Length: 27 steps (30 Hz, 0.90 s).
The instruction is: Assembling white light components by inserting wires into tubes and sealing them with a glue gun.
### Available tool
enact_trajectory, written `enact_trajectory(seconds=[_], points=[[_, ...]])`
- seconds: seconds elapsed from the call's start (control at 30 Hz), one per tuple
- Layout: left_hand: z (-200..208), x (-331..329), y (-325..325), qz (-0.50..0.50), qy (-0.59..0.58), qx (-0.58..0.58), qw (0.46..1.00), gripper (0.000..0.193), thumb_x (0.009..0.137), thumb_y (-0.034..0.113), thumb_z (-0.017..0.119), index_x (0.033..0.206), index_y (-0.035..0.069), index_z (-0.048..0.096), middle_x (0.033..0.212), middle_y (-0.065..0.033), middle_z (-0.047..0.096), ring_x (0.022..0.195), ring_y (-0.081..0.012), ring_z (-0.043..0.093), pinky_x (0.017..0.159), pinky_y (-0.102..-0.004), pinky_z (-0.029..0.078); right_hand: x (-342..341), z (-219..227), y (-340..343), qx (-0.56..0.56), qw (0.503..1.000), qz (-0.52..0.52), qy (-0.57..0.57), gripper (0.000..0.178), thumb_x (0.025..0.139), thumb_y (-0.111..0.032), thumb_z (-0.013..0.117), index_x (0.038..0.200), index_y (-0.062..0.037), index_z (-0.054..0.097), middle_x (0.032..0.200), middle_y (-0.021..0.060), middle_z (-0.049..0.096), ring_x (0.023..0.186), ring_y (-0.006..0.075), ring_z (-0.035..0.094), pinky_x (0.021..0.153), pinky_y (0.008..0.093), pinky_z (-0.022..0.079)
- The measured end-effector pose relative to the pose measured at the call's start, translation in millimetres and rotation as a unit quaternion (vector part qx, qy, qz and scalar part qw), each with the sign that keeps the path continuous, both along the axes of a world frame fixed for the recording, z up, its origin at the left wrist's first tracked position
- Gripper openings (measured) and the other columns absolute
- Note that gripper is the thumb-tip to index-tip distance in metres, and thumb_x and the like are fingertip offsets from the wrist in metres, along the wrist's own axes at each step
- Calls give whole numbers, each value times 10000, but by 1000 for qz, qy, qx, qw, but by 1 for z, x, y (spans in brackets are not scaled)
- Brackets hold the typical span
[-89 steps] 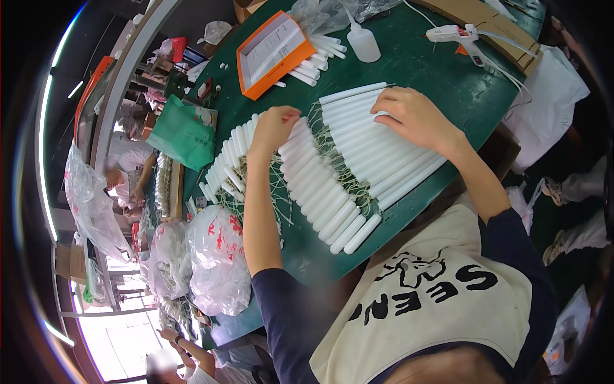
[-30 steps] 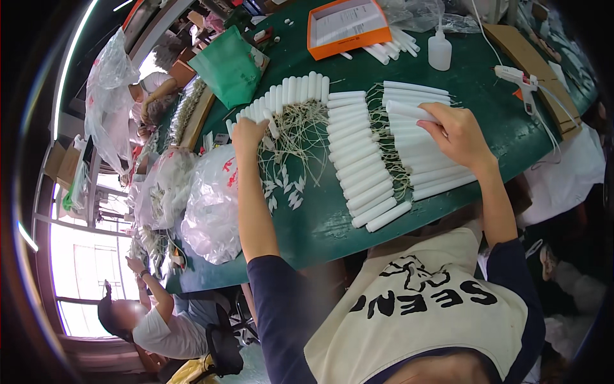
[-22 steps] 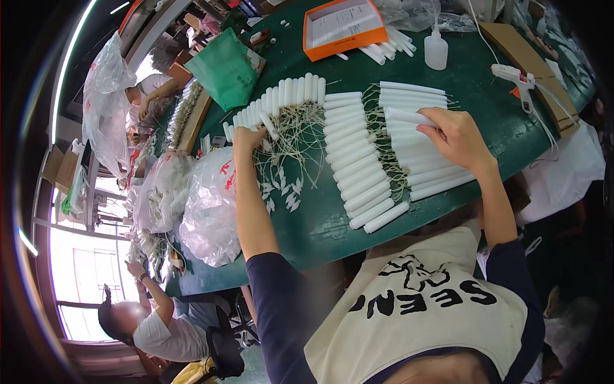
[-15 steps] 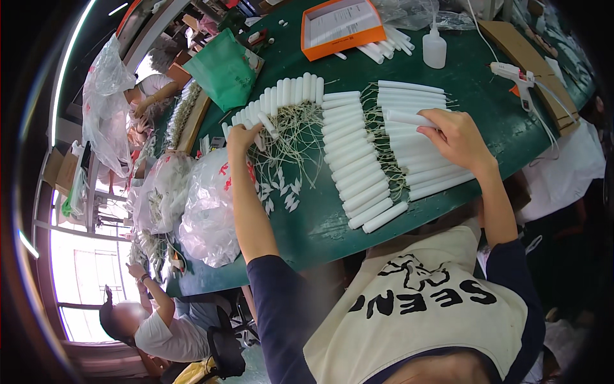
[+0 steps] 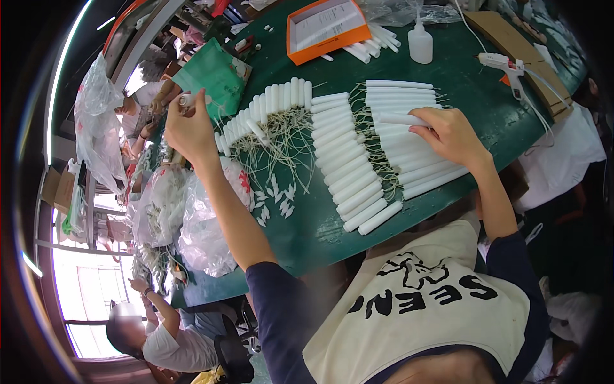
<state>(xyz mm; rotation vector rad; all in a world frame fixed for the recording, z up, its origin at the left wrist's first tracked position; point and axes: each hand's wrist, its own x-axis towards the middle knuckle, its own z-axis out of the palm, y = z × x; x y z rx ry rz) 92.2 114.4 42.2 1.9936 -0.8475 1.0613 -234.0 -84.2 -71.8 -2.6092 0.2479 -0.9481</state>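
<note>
Right hand [image 5: 451, 131]: thumb and fingers closed on 1 white tube [image 5: 395, 120]
White tube: left of right-hand grip, long axis left-right, free end pointing left; right hand nearer; to the right of orange box [image 5: 332, 45], person's side
Left hand [image 5: 190, 131]: pinching small white thing [image 5: 185, 100], kind unclear; left of orange box
Short tubes [image 5: 274, 98]: person's side of orange box

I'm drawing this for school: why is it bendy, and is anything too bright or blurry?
In the head view, the fisheye lens bows the light strip; in the same head view, the window glares white; also in the head view, the table looks hazy near the left sleeve, but the white sticks are distinct.
</note>
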Motion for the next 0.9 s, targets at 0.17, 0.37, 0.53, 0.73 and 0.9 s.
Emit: enact_trajectory(seconds=[0.17,0.37,0.53,0.73,0.9], points=[[8,-13,-9,-15,-76,-57,995,243,738,214,769,865,32,669,723,-83,685,621,-162,670,593,-265,497,0,-5,-3,13,1000,-9,3,196,801,-125,663,947,-1,618,847,146,652,663,304,618,594,340,486],[-26,48,-10,8,4,121,993,374,699,316,758,905,14,674,784,-180,667,728,-316,661,695,-377,504,-5,-3,-4,11,1000,-15,8,201,798,-129,667,941,3,619,844,149,650,668,308,618,595,349,483],[-49,55,-3,-2,98,210,973,359,676,283,754,932,43,680,801,-189,662,768,-338,650,717,-392,498,-7,-6,-6,6,1000,-21,9,199,798,-135,668,936,-1,617,824,149,644,659,303,615,588,350,477],[-7,16,-23,4,-91,-5,996,211,733,136,728,907,28,677,777,-150,666,688,-274,643,667,-335,506,-9,-6,-11,7,1000,-27,3,205,795,-144,675,937,-9,614,805,137,641,644,289,613,576,345,472],[15,-22,-25,-150,-25,-160,975,175,783,82,737,922,2,667,857,-54,667,716,-89,607,649,-211,487,-6,-8,-9,7,999,-12,-30,212,795,-132,678,942,-3,597,808,144,626,607,274,605,545,342,458]])
